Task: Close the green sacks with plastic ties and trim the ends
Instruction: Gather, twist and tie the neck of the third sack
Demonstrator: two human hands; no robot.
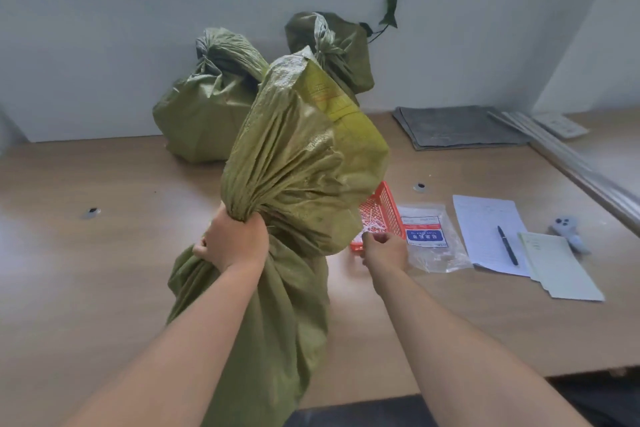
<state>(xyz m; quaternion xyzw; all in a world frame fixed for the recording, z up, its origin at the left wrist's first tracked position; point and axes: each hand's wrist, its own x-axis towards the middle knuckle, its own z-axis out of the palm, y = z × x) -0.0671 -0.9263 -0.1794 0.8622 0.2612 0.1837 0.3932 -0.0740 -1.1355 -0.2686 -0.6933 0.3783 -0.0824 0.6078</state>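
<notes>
at the near edge of the worktop (104, 270), the left hand (233, 239) grips the bunched neck of the green sack (298, 156), fingers curled tight round it, loose top flopping up above the fist. the right hand (384, 248) is at the near end of the orange basket (388, 204) of white plastic ties (372, 224), fingers curled, cannot tell if pinching a tie. two tied sacks (204, 107) sit by the back wall. a clear packet (429, 239) lies just right of the basket.
</notes>
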